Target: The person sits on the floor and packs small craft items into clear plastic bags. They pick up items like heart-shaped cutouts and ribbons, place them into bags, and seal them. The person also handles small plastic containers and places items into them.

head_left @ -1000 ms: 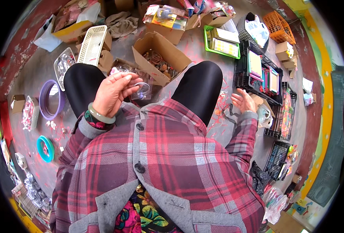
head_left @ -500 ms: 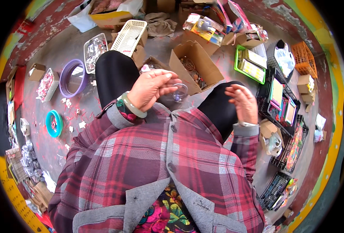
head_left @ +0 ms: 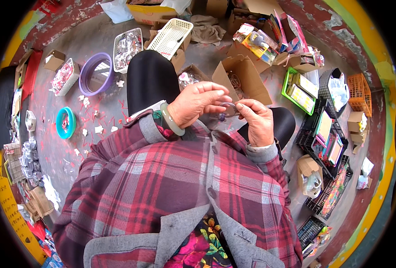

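My left hand [head_left: 197,103] holds a thin, pale loop with small purple beads [head_left: 222,117] above my lap, its fingers closed around the loop's left side. My right hand [head_left: 258,120] pinches the right side of this loop between thumb and fingertips. Whether it is a hair tie or a bracelet I cannot make out. Just beyond my hands, an open cardboard box [head_left: 257,85] stands between my knees with loops and small pieces inside. Beside it is a smaller box with small wrapped items [head_left: 186,77], partly hidden by my left hand.
To the left stand a purple basin [head_left: 82,79], a turquoise bowl [head_left: 72,128] and a white basket of silvery packets [head_left: 115,50]. A cream basket [head_left: 189,27] lies farther off. On the right are a green tray [head_left: 311,109] and black crates [head_left: 301,142]. Red scraps litter the floor.
My right hand has moved left to the loop and now pinches it; before, it was apart and empty. My left hand still holds the loop. The whole view has shifted slightly.
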Demonstrator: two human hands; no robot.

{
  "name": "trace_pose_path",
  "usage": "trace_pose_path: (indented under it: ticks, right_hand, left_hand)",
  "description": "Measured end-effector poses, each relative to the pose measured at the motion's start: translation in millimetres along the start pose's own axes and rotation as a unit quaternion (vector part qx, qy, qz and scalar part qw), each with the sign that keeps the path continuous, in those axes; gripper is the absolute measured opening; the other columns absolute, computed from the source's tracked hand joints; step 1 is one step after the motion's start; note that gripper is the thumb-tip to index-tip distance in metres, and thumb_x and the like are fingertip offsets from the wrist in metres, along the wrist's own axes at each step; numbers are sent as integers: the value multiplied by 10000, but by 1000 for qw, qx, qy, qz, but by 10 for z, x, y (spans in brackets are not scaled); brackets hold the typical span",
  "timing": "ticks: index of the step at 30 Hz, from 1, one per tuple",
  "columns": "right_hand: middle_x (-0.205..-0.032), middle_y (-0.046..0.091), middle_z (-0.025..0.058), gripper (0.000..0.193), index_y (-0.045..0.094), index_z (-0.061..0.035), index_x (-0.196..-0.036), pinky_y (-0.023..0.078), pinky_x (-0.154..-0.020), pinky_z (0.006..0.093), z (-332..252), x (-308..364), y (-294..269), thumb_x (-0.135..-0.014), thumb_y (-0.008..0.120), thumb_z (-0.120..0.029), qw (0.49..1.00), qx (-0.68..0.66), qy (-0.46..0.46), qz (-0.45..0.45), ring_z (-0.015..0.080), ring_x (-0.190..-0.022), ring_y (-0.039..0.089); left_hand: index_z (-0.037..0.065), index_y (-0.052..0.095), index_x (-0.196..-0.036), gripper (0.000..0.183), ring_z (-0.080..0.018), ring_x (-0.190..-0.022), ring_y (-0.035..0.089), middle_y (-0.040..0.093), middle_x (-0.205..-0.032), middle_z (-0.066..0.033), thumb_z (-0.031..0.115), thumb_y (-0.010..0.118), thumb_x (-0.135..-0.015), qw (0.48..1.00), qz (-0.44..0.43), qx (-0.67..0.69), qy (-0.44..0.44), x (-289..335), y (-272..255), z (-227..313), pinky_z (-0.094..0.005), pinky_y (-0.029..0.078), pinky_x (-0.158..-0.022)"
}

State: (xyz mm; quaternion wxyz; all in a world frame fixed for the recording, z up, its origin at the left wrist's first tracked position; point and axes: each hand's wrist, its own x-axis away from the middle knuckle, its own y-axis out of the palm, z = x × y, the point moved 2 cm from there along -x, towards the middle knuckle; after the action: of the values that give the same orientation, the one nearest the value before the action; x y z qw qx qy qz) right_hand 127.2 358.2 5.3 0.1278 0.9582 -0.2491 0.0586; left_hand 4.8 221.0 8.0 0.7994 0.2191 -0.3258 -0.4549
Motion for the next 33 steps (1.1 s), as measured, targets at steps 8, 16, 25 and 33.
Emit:
trace_pose_path:
  ticks: [8, 16, 25, 33]
  right_hand:
    - [-751, 605, 36, 139, 639, 28, -897, 408, -577, 194, -12, 16, 32, -799, 636, -72, 1000, -21, -8, 6, 86, -627, 517]
    - [-758, 608, 46, 130, 628, 38, -888, 413, -553, 194, 69, 25, 12, -800, 629, -58, 998, -61, 20, 17, 92, -603, 519]
    - [-768, 609, 40, 141, 622, 33, -914, 406, -548, 189, 62, 7, 42, -799, 630, -49, 999, -43, 3, 23, 78, -613, 515]
    - [-746, 608, 33, 135, 629, 32, -915, 401, -553, 188, 84, 10, 32, -798, 625, -36, 999, -37, -10, 33, 75, -618, 516]
  left_hand:
    - [-11, 586, -1048, 227, -110, -836, 606, 607, -1034, -88, 86, 588, -843, 995, 6, -101, -5, -18, -12, -25, -183, 497, -639]
    - [-48, 602, -992, 187, -148, -900, 609, 624, -974, -112, 71, 568, -852, 999, 30, -20, -16, -39, -56, -88, -217, 520, -774]
    - [-64, 601, -975, 191, -158, -886, 617, 625, -961, -120, 82, 565, -857, 999, 37, -19, -4, -39, -80, -103, -219, 520, -783]
    - [-62, 598, -986, 198, -169, -883, 619, 624, -960, -127, 85, 562, -859, 1000, 26, -8, -13, -47, -80, -140, -237, 529, -773]
